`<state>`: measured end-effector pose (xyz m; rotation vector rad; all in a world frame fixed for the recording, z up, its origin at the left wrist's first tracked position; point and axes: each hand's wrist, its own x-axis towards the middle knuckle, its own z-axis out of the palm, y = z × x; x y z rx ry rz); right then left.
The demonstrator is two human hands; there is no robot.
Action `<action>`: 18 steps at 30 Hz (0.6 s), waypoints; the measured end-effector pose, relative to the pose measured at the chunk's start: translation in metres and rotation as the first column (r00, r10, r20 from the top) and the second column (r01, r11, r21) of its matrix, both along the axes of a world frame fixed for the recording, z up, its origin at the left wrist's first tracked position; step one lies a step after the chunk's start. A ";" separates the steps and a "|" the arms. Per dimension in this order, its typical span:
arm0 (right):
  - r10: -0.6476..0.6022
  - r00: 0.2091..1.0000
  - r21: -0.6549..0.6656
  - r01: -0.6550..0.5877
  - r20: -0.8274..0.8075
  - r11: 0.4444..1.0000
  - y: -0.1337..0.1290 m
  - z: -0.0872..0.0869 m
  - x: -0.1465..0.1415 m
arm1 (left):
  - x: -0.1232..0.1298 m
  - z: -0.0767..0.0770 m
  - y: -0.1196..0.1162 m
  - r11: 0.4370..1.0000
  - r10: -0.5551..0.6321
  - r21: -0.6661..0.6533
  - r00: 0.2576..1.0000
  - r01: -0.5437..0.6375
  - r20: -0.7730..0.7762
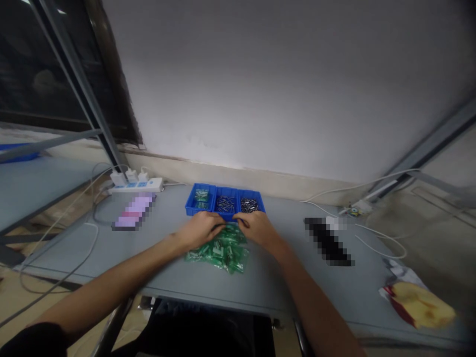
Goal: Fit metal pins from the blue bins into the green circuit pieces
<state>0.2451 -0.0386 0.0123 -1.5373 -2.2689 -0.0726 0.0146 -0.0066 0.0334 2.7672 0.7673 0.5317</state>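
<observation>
At bench centre, grey table top point(74, 255), L hand point(199, 230) & R hand point(256, 228) reach fwd, fingers curled, tips nearly meeting at near wall of blue 3-compartment tray point(189, 208). Small dark item poss. between fingertips point(223, 226); too small to confirm, grasp cannot be told. Neither hand fully open nor clenched in a fist.

Tray at 12 o'clock from hands. L compartment: green-and-silver parts. Mid: slim silver metal parts. R: dark parts w/ silver bits. Heap of green plastic-wrapped parts point(219, 253) lies on table at 6 o'clock from tray, directly under both hands, touching neither wall of tray.

Further out: white power strip w/ plugs point(136, 185) at 10 o'clock; pixelated phone point(134, 211) just below it; 2nd pixelated dark object point(327, 241) at 3 o'clock; white cables point(379, 238) beyond it; yellow-and-red packet point(418, 305) at 4 o'clock near table edge
</observation>
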 end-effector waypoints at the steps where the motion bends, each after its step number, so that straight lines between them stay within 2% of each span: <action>1: 0.010 1.000 0.028 -0.010 -0.022 1.000 0.000 -0.001 -0.001 | -0.001 0.002 0.001 1.000 0.009 -0.015 0.998 -0.008 0.063; 4: 0.092 0.989 0.145 -0.075 -0.113 0.987 -0.002 -0.003 -0.004 | -0.005 0.003 0.008 0.992 0.078 -0.115 0.958 -0.048 0.276; 7: 0.170 0.974 0.232 -0.132 -0.152 0.964 -0.006 -0.001 -0.007 | -0.008 -0.004 0.018 0.943 0.213 -0.329 0.866 -0.060 0.453; 10: 0.193 0.973 0.272 -0.153 -0.127 0.950 -0.007 -0.001 -0.010 | -0.008 -0.013 0.024 0.860 0.316 -0.509 0.748 0.034 0.583; 13: 0.204 0.972 0.363 -0.150 -0.116 0.920 -0.004 -0.005 -0.013 | -0.006 -0.019 0.025 0.805 0.363 -0.578 0.662 0.132 0.656; 16: 0.217 0.966 0.460 -0.131 -0.139 0.878 -0.002 -0.008 -0.016 | -0.008 -0.022 0.023 0.773 0.355 -0.608 0.670 0.182 0.652; 18: 0.256 0.949 0.496 -0.136 -0.182 0.858 -0.002 -0.008 -0.018 | -0.013 -0.021 0.021 0.790 0.309 -0.588 0.717 0.173 0.625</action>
